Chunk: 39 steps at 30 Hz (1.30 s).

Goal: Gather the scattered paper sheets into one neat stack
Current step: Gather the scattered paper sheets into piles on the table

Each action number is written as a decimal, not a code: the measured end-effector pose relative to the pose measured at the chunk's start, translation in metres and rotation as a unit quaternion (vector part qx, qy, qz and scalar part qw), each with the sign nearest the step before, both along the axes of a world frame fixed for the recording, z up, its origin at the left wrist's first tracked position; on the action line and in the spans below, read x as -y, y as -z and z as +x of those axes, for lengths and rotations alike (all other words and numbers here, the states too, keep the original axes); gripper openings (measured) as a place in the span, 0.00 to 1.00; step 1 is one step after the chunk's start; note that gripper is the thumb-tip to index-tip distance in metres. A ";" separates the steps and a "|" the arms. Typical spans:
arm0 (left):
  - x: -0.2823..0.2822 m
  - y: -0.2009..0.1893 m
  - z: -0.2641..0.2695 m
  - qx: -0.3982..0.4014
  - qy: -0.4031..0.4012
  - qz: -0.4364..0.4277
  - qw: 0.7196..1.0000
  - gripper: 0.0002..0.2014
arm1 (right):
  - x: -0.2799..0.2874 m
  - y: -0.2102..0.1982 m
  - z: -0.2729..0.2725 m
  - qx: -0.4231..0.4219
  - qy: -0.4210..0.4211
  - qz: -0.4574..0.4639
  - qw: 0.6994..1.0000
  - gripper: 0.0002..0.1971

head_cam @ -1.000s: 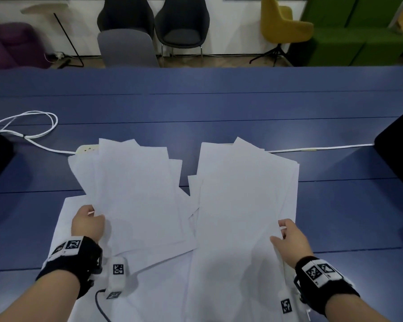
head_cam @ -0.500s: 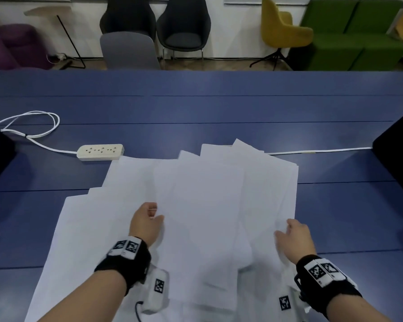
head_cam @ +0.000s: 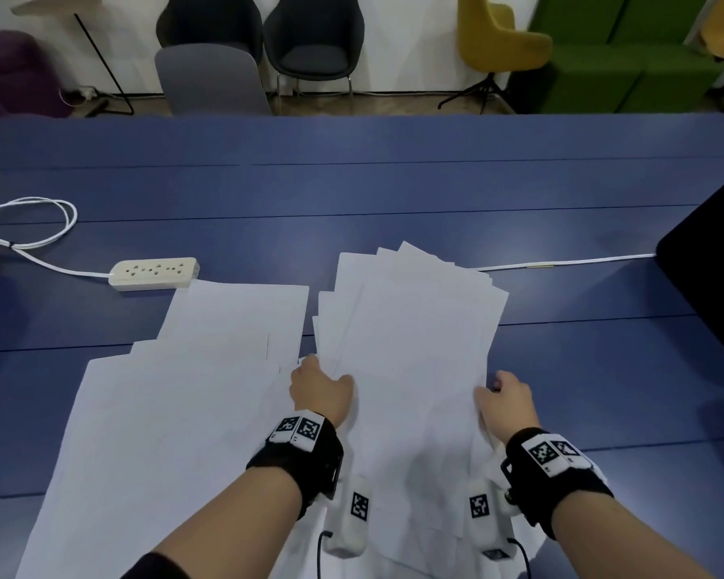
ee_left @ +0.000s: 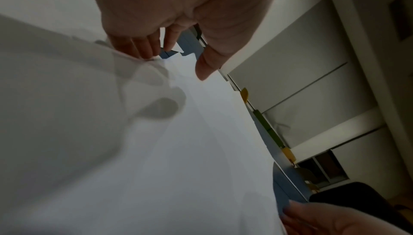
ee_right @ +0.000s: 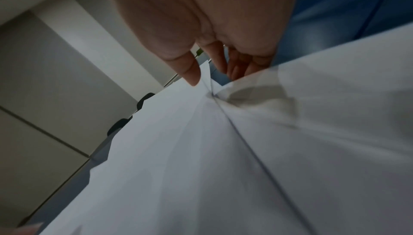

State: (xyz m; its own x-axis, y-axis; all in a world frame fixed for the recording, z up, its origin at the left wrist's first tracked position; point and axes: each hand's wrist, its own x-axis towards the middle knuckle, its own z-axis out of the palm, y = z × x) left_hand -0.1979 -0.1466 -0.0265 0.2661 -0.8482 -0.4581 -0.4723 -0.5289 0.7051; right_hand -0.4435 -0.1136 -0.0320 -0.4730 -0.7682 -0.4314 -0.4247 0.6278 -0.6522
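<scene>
Left hand (head_cam: pixel 320 390) and right hand (head_cam: pixel 504 401) grip the fanned bundle (head_cam: pixel 410 328) by its side edges; loose sheets (head_cam: pixel 176 411) lie flat just left, nearest the left hand.

**Matt paper on a smooth blue top**

The sheets (head_cam: pixel 410 328) are thin white paper, matt and smooth (thin enough for finger shadows to show through in both wrist views). The table (head_cam: pixel 393 194) has a smooth blue top with a faint sheen. At far left, the power strip (head_cam: pixel 154 272) looks like cream plastic, slightly glossy, and its cable (head_cam: pixel 38 227) has a white, smooth coat.
</scene>
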 end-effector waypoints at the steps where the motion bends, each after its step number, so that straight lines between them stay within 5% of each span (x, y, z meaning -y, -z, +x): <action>1: 0.001 -0.001 0.001 0.002 -0.006 -0.005 1.000 0.30 | 0.002 0.001 0.000 -0.005 0.018 -0.001 1.000 0.06; 5: 0.002 -0.003 -0.004 -0.025 0.042 -0.021 0.999 0.19 | 0.010 0.001 0.014 0.057 -0.018 -0.027 0.998 0.03; 7: 0.002 -0.009 -0.002 -0.063 0.060 -0.029 0.996 0.15 | 0.012 0.000 0.018 0.081 -0.051 -0.034 0.995 0.10; 9: 0.002 -0.011 0.007 -0.097 0.051 -0.032 0.993 0.18 | 0.012 -0.002 0.014 0.086 -0.052 -0.052 0.994 0.09; 12: 0.000 -0.011 0.027 0.028 0.025 -0.045 0.998 0.25 | 0.010 0.004 0.002 0.015 0.005 -0.040 0.999 0.01; 14: -0.004 -0.006 0.035 0.103 0.033 -0.028 0.994 0.17 | 0.012 0.010 0.002 -0.017 0.001 -0.011 1.000 0.07; 16: -0.006 -0.005 0.034 0.134 0.058 -0.010 0.989 0.12 | 0.018 0.012 0.009 -0.027 -0.019 0.008 0.999 0.05; 19: 0.000 -0.005 0.026 0.152 0.112 -0.005 0.982 0.21 | 0.034 0.011 0.017 -0.071 -0.029 0.037 0.996 0.12; 21: 0.010 -0.006 0.021 0.133 0.129 -0.003 0.983 0.26 | 0.049 0.007 0.018 -0.096 -0.010 0.053 0.994 0.14; 25: 0.032 -0.006 0.014 0.056 0.139 -0.013 0.989 0.16 | 0.082 0.002 0.013 -0.088 0.033 0.076 0.993 0.18; 28: 0.041 -0.009 0.009 0.009 0.170 -0.017 0.985 0.11 | 0.101 0.000 0.015 -0.051 0.002 0.076 0.996 0.23; 31: 0.047 -0.011 0.009 -0.051 0.175 -0.031 0.983 0.17 | 0.114 0.000 0.011 0.005 -0.026 0.048 0.998 0.30; 35: 0.050 -0.015 0.010 -0.117 0.119 -0.042 0.985 0.18 | 0.120 0.007 0.004 0.003 -0.015 0.023 1.000 0.14; 39: 0.050 -0.016 0.008 -0.131 0.113 -0.030 0.984 0.13 | 0.113 0.001 0.009 0.079 -0.045 -0.007 0.996 0.10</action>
State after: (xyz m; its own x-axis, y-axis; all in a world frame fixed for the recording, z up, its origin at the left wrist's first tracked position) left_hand -0.1901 -0.1970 -0.0108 -0.0534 -0.8998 -0.4330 -0.3700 -0.3849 0.8455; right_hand -0.4350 -0.2269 -0.0326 -0.3299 -0.8106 -0.4838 -0.3703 0.5826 -0.7235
